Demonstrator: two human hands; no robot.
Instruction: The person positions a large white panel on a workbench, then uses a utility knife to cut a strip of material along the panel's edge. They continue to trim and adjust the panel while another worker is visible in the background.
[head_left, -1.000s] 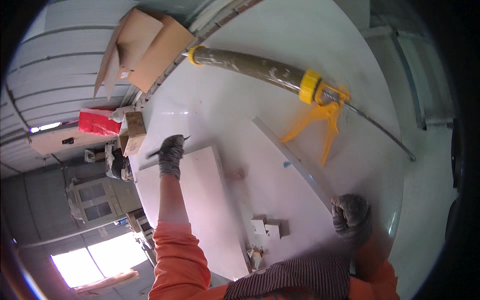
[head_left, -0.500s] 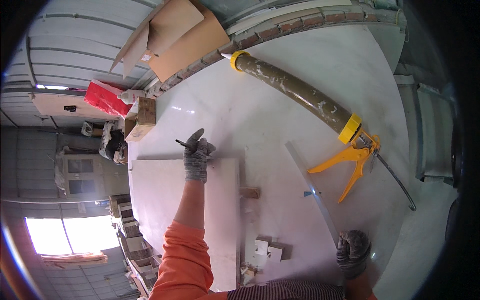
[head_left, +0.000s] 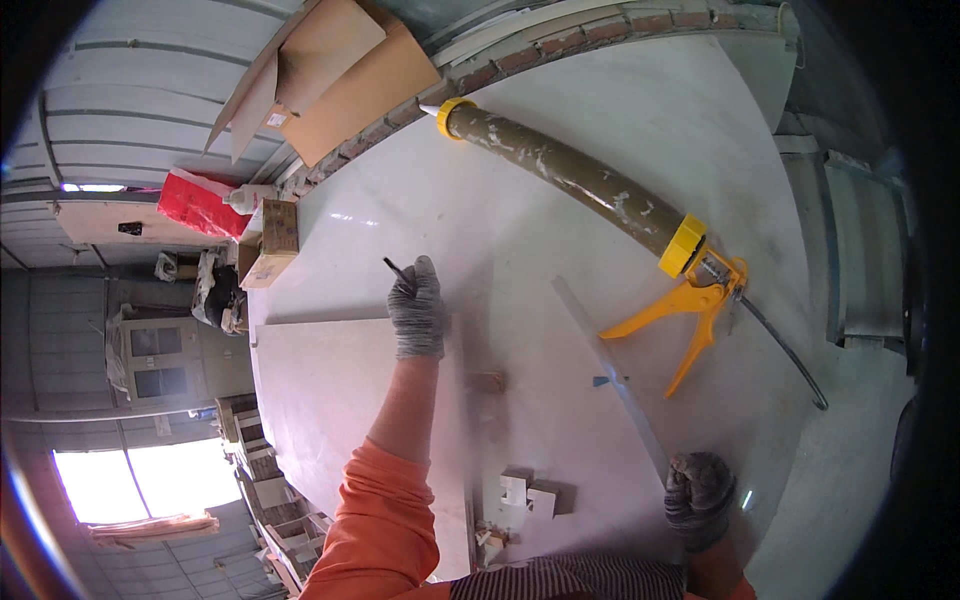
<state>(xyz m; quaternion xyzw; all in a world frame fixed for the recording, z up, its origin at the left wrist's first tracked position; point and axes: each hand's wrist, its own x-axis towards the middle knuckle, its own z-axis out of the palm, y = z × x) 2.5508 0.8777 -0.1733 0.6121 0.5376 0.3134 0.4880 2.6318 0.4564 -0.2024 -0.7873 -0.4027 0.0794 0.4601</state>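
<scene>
In a grey knitted glove, my left hand [head_left: 416, 310] is closed around a thin black pen-like stick [head_left: 396, 269]; its tip pokes out past the fingers. The hand is over the far right corner of a pale flat slab [head_left: 350, 400]. My right hand [head_left: 698, 502], in a darker soiled glove, grips the near end of a long straight metal strip [head_left: 615, 380]. That strip slants away to the far left across the white tabletop [head_left: 540, 230], with a small blue piece [head_left: 609, 380] by its middle. Beyond it lies a caulking gun [head_left: 580, 185] with a brown barrel and yellow handle.
Small white blocks [head_left: 527, 494] and a wooden piece [head_left: 487, 382] sit right of the slab. An open cardboard box [head_left: 280, 228], a red bag [head_left: 200, 203] and a white bottle [head_left: 248, 198] stand at the far left. Low brickwork [head_left: 520, 58] borders the far edge.
My left hand has moved right and turned, its fingers now curled tighter around the stick. My right hand remains on the strip's near end. The whole view has shifted slightly.
</scene>
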